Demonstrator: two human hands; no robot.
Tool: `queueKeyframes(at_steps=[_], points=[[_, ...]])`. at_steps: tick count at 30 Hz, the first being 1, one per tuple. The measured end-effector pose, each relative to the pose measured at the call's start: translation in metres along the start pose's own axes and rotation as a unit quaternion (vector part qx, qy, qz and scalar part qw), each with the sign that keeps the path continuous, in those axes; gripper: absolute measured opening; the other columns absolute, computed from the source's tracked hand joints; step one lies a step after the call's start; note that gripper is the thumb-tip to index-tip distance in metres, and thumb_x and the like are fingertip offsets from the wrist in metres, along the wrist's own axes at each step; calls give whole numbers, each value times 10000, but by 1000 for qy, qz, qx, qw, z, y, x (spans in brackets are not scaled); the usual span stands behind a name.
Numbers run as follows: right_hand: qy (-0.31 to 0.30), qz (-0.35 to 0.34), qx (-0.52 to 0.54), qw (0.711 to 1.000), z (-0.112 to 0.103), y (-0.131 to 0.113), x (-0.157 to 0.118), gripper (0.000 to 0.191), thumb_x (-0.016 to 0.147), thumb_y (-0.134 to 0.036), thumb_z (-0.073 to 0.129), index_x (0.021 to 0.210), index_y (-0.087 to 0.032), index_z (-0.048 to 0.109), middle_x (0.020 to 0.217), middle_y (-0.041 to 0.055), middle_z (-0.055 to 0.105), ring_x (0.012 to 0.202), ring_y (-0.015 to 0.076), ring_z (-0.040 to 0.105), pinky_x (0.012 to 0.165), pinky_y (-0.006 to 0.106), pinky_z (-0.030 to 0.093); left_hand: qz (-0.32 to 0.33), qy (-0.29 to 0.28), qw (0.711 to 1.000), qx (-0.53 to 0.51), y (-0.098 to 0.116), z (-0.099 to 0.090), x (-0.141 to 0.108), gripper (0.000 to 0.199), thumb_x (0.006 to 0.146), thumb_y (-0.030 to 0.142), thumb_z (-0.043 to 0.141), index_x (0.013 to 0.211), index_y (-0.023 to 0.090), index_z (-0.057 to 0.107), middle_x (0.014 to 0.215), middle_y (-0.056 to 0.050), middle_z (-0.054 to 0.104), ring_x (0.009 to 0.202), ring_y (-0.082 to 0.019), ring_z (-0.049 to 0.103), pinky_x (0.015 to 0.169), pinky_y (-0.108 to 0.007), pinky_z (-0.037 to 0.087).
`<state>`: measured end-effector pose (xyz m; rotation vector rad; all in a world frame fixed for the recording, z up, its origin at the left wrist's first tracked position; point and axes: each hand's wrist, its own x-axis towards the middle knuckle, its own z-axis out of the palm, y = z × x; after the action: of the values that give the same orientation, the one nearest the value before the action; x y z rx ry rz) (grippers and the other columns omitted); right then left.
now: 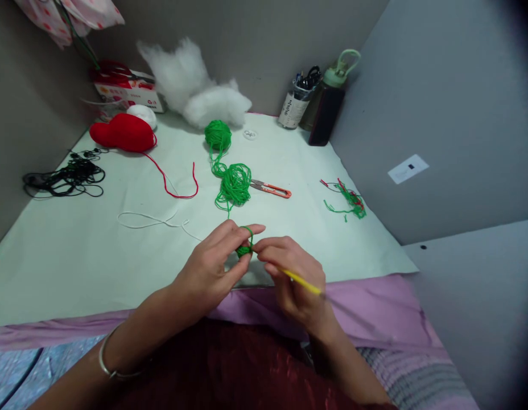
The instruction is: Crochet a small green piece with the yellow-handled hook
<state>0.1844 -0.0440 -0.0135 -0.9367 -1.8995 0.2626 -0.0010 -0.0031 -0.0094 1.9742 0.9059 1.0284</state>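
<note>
My left hand (213, 259) pinches a small green crocheted piece (244, 250), with green yarn looped over its index finger. Close on its right, my right hand (296, 276) grips a hook with a yellow handle (301, 281); its fingertips are at the edge of the green piece, and the hook's tip is too small to make out. From the left hand the green strand runs up to a loose tangle of green yarn (235, 184), which leads to a green yarn ball (218, 135). Orange-handled thread snips (271, 189) lie beside the tangle.
Red yarn (126, 133), a white yarn ball (143, 117) and black cords (71, 175) are at the left. White stuffing (196, 88), a pen cup (293, 105), a bottle (335, 75) and a dark phone (326, 117) stand behind. Yarn scraps (353, 204) lie right.
</note>
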Motion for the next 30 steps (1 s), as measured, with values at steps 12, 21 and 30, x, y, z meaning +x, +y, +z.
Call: queueKeyframes(at_steps=[12, 21, 30], points=[[124, -14, 18, 992, 21, 3, -10, 251, 1052, -177, 578, 1221, -273, 737, 1131, 109, 810, 918, 210, 783, 742, 362, 654, -118, 82, 979, -145, 5, 4, -2, 404, 938, 208, 724, 1342, 218, 735, 933, -13, 691, 903, -166, 678, 925, -289, 557], [110, 22, 77, 991, 16, 2, -4, 206, 1063, -190, 566, 1138, -257, 745, 971, 67, 819, 961, 231, 800, 780, 388, 655, -75, 64, 992, -79, 6, -2, 1, 365, 901, 133, 700, 1243, 233, 784, 910, -18, 703, 866, -173, 689, 874, -304, 559], [113, 44, 98, 988, 17, 1, -5, 182, 1065, -232, 588, 1088, -251, 768, 1016, 87, 834, 965, 228, 806, 792, 391, 667, -125, 71, 983, -119, 8, -4, 2, 379, 871, 149, 717, 1242, 202, 779, 907, -8, 688, 860, -152, 672, 891, -286, 548]])
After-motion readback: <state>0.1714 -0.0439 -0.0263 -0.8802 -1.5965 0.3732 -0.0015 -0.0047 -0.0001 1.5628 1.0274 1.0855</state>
